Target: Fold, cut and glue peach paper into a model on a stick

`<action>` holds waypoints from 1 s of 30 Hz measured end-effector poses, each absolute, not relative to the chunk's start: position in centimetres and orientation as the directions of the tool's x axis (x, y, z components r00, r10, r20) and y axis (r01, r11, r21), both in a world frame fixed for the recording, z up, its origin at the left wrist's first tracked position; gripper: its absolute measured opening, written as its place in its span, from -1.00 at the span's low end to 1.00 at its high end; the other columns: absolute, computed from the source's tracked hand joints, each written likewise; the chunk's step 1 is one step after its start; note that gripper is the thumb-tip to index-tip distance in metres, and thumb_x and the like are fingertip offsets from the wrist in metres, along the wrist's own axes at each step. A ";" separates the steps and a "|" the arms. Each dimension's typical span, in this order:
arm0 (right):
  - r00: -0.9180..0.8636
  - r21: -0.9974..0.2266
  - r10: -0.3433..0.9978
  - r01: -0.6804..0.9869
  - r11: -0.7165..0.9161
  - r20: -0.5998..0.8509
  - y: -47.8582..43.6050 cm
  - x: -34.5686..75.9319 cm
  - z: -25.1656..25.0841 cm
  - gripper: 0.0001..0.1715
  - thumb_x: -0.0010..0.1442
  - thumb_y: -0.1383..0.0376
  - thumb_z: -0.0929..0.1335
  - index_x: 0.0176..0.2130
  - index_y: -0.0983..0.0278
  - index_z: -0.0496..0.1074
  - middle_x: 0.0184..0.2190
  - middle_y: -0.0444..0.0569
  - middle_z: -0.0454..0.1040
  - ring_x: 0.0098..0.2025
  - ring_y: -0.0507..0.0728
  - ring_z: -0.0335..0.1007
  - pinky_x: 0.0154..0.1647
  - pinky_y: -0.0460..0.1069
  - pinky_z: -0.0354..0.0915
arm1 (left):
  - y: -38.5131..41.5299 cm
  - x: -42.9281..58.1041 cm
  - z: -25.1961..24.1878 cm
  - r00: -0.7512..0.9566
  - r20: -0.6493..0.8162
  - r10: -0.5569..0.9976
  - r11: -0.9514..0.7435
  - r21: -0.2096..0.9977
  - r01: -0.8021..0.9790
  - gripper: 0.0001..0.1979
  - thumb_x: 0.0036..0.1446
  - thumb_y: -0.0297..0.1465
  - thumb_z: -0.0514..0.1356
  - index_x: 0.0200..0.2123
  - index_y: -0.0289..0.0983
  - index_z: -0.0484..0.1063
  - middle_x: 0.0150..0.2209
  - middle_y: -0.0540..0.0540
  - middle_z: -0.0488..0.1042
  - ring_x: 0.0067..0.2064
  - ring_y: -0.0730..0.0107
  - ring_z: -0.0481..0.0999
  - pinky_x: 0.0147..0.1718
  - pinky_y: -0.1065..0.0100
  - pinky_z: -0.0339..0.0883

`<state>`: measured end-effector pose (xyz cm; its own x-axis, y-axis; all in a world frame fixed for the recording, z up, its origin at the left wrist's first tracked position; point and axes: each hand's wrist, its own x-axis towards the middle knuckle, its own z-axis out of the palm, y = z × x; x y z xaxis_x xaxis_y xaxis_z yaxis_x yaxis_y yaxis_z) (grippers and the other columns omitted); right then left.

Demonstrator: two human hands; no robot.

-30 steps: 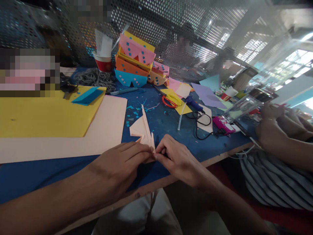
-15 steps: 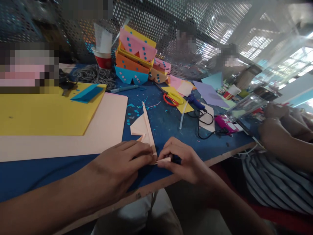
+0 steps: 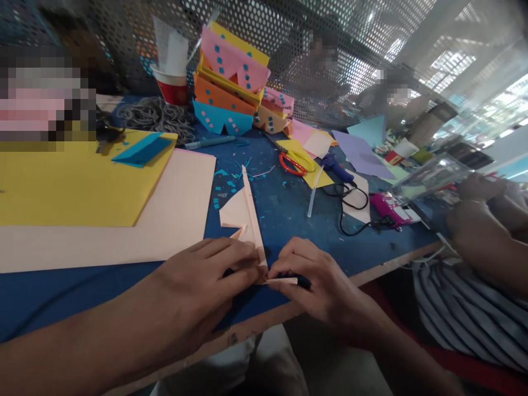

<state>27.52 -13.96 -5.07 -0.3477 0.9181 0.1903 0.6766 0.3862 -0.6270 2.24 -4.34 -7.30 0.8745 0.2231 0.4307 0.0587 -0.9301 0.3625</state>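
Observation:
A folded peach paper [image 3: 252, 214] lies on the blue table [image 3: 284, 220] near its front edge, with a long narrow folded strip along its right side. My left hand [image 3: 214, 275] presses and grips its lower end, fingers curved over it. Just to the right, my right hand [image 3: 311, 275] pinches a narrow flap of the same paper between thumb and fingers, and the flap's end sticks out to the right. The fold between the two hands is partly hidden by my fingers.
Yellow [image 3: 82, 187] and peach sheets [image 3: 181, 220] lie left. Decorated paper pieces [image 3: 233, 60], a red-white cup [image 3: 171, 85] and grey cord [image 3: 154, 118] stand behind. Scissors [image 3: 295, 164], a blue glue gun [image 3: 338, 168] and its black cable are right. Another person's arms [image 3: 482, 220] rest far right.
The flap in my right hand has swung lower and shows more of its length. My right hand has shifted slightly right. The whole view has moved a little.

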 end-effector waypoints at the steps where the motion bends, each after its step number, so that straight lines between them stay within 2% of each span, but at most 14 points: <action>1: -0.348 -0.622 0.916 0.677 0.393 0.200 -14.0 27.5 -5.1 -0.95 0.43 0.29 0.46 -0.08 0.17 0.55 -0.14 -0.09 0.55 -0.07 0.10 0.48 0.01 0.06 0.33 | -4.3 2.2 -7.2 0.874 0.432 0.223 -0.930 0.364 0.057 -0.54 0.27 -0.59 0.11 0.18 -0.21 0.47 0.18 -0.19 0.55 0.17 0.14 0.56 0.14 0.12 0.53; 8: -0.339 -0.616 0.922 0.690 0.380 0.188 -14.0 27.2 -5.2 -0.95 0.48 0.26 0.42 -0.09 0.17 0.52 -0.13 -0.05 0.57 -0.04 0.15 0.50 0.04 0.10 0.35 | -4.4 2.2 -7.2 0.869 0.438 0.231 -0.916 0.398 0.044 -0.55 0.25 -0.55 0.19 0.20 -0.22 0.47 0.19 -0.21 0.55 0.18 0.11 0.57 0.17 0.12 0.53; 16: -0.289 -0.614 0.950 0.730 0.299 0.119 -13.8 26.6 -4.8 -0.79 0.49 0.26 0.41 -0.26 0.20 0.45 -0.18 -0.09 0.53 -0.11 0.11 0.46 -0.02 0.07 0.29 | -4.3 2.3 -7.0 0.860 0.465 0.211 -0.941 0.334 0.050 -0.56 0.31 -0.61 0.05 0.17 -0.24 0.47 0.19 -0.21 0.56 0.21 0.14 0.55 0.16 0.10 0.53; 22: -0.249 -0.651 0.965 0.719 0.243 0.085 -13.3 26.4 -4.5 -0.82 0.43 0.32 0.45 -0.25 0.19 0.41 -0.25 -0.19 0.46 -0.21 0.05 0.38 -0.08 0.02 0.23 | -4.5 2.4 -6.2 0.857 0.473 0.204 -0.957 0.281 0.073 -0.57 0.28 -0.64 0.02 0.08 -0.25 0.52 0.12 -0.21 0.60 0.15 0.14 0.58 0.10 0.10 0.57; 25: -0.213 -0.690 0.976 0.700 0.182 0.041 -13.3 26.3 -4.3 -0.86 0.41 0.34 0.46 -0.17 0.17 0.42 -0.22 -0.19 0.45 -0.22 0.03 0.37 -0.10 0.00 0.23 | -4.5 2.4 -5.8 0.866 0.457 0.204 -0.957 0.281 0.077 -0.60 0.28 -0.62 0.04 0.05 -0.26 0.54 0.07 -0.23 0.61 0.11 0.11 0.61 0.03 0.09 0.60; 30: -0.202 -0.691 0.978 0.701 0.174 0.042 -13.2 26.3 -4.1 -0.86 0.40 0.36 0.46 -0.17 0.18 0.41 -0.23 -0.20 0.44 -0.24 0.02 0.34 -0.13 -0.01 0.20 | -4.4 2.5 -5.9 0.862 0.462 0.208 -0.953 0.294 0.072 -0.60 0.26 -0.65 0.05 0.05 -0.28 0.55 0.08 -0.23 0.61 0.11 0.12 0.61 0.07 0.09 0.58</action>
